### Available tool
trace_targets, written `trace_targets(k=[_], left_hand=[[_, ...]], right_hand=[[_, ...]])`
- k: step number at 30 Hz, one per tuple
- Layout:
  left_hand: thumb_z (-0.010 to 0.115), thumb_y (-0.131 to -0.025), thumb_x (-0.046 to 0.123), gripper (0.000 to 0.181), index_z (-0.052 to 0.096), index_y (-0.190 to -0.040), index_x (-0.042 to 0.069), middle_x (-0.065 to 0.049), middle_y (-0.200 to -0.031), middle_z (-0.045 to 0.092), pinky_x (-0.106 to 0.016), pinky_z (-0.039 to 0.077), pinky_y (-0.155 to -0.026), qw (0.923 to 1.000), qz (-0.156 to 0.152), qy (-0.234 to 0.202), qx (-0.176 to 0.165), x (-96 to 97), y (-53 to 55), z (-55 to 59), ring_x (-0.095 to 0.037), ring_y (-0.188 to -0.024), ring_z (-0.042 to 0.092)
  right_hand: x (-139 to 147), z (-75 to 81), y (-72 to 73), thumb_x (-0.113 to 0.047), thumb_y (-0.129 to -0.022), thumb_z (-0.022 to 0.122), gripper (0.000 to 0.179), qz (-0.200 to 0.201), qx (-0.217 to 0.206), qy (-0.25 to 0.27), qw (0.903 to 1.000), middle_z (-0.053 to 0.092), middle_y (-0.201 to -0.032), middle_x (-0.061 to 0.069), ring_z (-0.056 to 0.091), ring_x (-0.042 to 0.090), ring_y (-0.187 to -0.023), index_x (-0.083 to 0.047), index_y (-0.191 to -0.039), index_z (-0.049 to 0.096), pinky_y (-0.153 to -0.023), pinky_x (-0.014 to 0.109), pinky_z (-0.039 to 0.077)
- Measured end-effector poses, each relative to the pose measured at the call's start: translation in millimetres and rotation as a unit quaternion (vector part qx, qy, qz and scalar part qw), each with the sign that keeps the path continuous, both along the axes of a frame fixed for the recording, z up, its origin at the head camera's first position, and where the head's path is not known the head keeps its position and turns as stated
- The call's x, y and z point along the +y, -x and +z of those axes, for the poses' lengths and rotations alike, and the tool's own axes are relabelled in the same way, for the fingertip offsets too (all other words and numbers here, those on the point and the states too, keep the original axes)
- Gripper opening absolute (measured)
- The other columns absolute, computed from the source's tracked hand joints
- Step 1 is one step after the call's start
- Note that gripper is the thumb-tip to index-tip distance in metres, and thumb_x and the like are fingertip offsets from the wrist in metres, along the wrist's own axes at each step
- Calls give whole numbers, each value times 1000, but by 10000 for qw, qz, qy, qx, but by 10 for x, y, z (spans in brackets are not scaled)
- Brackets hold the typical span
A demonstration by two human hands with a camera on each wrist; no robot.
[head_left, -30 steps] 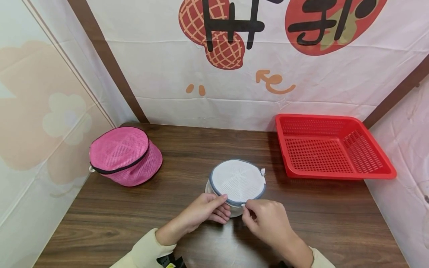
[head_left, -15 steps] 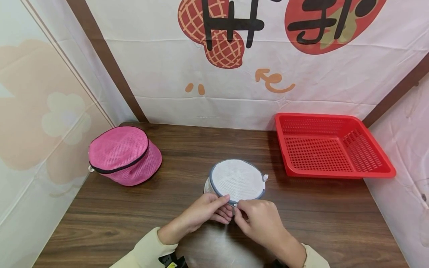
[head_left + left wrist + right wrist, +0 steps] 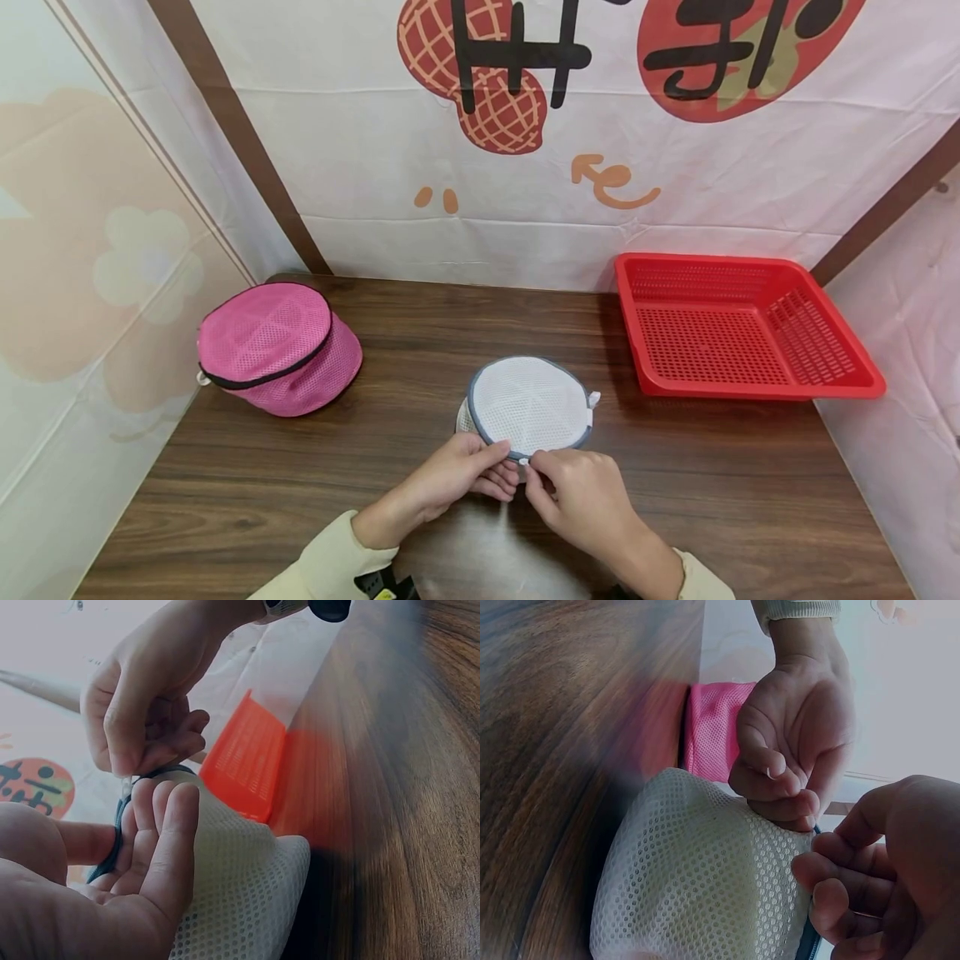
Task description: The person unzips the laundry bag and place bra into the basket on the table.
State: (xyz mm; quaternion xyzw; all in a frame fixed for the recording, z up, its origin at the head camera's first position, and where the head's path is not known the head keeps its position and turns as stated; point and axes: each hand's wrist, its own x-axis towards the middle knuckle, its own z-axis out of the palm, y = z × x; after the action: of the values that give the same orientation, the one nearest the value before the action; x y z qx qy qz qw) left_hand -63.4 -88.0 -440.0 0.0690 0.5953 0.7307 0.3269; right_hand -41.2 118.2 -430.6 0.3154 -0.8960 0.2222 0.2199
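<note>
A round white mesh laundry bag [image 3: 531,404] with a blue-grey zipped rim stands on the table in the head view. My left hand [image 3: 476,467] pinches its near rim, thumb on top and fingers underneath. Just right of that thumb, my right hand [image 3: 585,496] pinches the small zipper pull [image 3: 524,462] between thumb and curled index finger. The pull [image 3: 126,786] also shows below the right fingertips in the left wrist view. A small white tab [image 3: 593,400] sticks out at the bag's right side. In the right wrist view the bag's mesh side [image 3: 690,870] bulges over the table.
A pink mesh laundry bag [image 3: 266,337] with a black zipped rim stands at the back left of the wooden table [image 3: 337,500]. At the back right is a red plastic basket [image 3: 757,392]. Printed cloth walls [image 3: 360,167] enclose the table's back and sides.
My right hand has moved left along the near rim with the zipper pull, closer to my left thumb, mostly in the first half second. The left hand stays nearly still.
</note>
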Motion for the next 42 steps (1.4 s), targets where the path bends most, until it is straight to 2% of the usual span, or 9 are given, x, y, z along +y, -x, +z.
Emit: trace_targets(k=[19, 26, 36, 42], left_hand=[[49, -107, 12, 34, 63, -99, -18, -6, -79, 70, -27, 63, -74, 9998, 5, 192, 50, -13, -17, 2, -15, -74, 70], [48, -107, 11, 37, 59, -103, -24, -5, -79, 69, -27, 63, -73, 9997, -46, 228, 64, -21, -13, -4, -13, -72, 70], [48, -107, 11, 37, 59, -102, -24, -8, -81, 70, -28, 63, -74, 9995, -115, 270, 90, -50, -20, 6, -13, -72, 70], [49, -107, 11, 35, 62, -100, -20, -11, -83, 71, -30, 64, -75, 9993, -157, 320, 112, -66, -23, 17, -14, -73, 69]], right_hand=[[62, -33, 10, -16, -80, 72, 37, -74, -140, -76, 9998, 30, -58, -20, 27, -6, -52, -27, -62, 42, -44, 11, 21], [139, -39, 13, -16, -79, 72, 38, -232, -144, -121, 9996, 28, -58, -20, 26, -6, -52, -28, -61, 40, -44, 12, 20], [327, -28, 44, -16, -78, 71, 41, -647, -291, -208, 9973, 26, -56, -20, 26, -4, -51, -29, -59, 37, -43, 14, 20], [427, -38, 81, -14, -78, 69, 38, -847, -325, -234, 9956, 27, -55, -19, 25, -2, -51, -26, -57, 39, -42, 15, 19]])
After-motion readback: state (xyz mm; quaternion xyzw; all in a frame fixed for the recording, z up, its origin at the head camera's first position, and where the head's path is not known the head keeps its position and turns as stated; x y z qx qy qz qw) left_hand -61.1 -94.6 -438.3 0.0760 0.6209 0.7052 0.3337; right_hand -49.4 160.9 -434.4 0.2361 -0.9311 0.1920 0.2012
